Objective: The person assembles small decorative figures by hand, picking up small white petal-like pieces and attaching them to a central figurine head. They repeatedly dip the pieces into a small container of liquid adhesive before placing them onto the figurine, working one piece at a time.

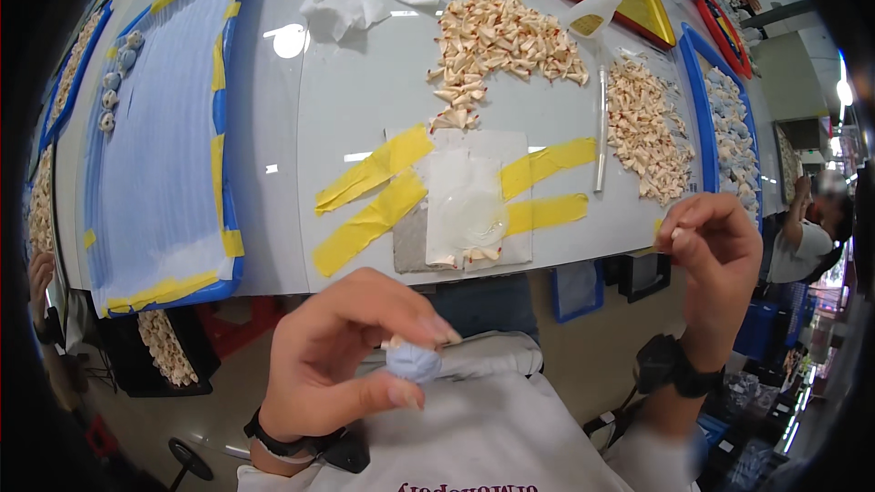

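Observation:
My left hand (342,355) pinches a small round pale blue piece (412,362) between thumb and fingers, close to my body and below the table's front edge. A bit of cream shows at the top of that piece. Over the table's right front corner, my right hand (715,241) is closed in a pinch; a tiny pale bit may be between the fingertips, too small to name. Between the hands lies a white sheet (447,219) with a clear wet-looking smear (478,217) and a few small cream cone-shaped pieces (481,255) on it. Strips of yellow tape (369,223) flank it.
Piles of red-tipped cream pieces (501,41) (647,123) lie beyond, with a thin rod (601,132) between. A blue-lined tray (164,182) at left holds several spotted balls (109,100). Another blue tray (700,100) stands right. Crumpled tissues (342,7) lie far back. Another person's hand (41,278) shows far left.

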`<action>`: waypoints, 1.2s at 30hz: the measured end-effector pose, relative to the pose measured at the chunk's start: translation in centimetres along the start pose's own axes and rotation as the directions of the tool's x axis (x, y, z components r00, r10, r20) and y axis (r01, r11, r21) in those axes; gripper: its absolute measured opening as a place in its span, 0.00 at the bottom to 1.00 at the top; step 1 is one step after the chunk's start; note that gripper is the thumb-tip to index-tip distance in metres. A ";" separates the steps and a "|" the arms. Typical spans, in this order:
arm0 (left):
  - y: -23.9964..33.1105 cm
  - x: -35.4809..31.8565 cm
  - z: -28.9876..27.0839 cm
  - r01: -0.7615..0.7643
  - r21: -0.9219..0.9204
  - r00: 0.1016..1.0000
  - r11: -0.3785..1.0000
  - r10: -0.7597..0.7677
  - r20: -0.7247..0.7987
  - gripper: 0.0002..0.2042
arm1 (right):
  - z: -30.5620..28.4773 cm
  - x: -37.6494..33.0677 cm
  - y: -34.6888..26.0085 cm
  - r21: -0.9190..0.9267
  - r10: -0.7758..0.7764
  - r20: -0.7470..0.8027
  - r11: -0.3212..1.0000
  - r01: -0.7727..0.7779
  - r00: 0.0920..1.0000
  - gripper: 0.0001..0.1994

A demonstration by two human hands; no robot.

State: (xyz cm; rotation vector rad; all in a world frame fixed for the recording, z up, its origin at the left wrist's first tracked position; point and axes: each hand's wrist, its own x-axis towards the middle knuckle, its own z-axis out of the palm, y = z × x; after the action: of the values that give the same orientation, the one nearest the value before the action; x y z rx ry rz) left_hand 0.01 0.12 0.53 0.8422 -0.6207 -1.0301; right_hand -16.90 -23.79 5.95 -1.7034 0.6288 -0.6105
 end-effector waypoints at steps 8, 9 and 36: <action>-1.2 0.5 -0.6 -0.142 -0.004 0.990 0.990 0.142 -0.023 0.12 | 3.9 0.0 -0.2 0.164 0.015 0.143 0.986 -0.038 0.990 0.10; -1.5 0.4 -1.0 -0.198 0.034 0.980 0.980 0.197 0.023 0.12 | 4.2 0.3 -0.4 0.136 0.007 0.152 0.990 -0.028 0.988 0.11; -1.3 0.8 -1.2 -0.175 0.178 0.968 0.968 0.202 -0.150 0.20 | 9.5 4.2 -2.7 -0.589 -0.161 0.462 0.679 0.438 0.872 0.08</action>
State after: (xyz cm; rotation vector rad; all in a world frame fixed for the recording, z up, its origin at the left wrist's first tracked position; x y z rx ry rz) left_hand 0.65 -0.59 -1.14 0.9824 -0.6354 -0.7339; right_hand -7.09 -19.55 6.97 -2.5912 0.2840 -0.2547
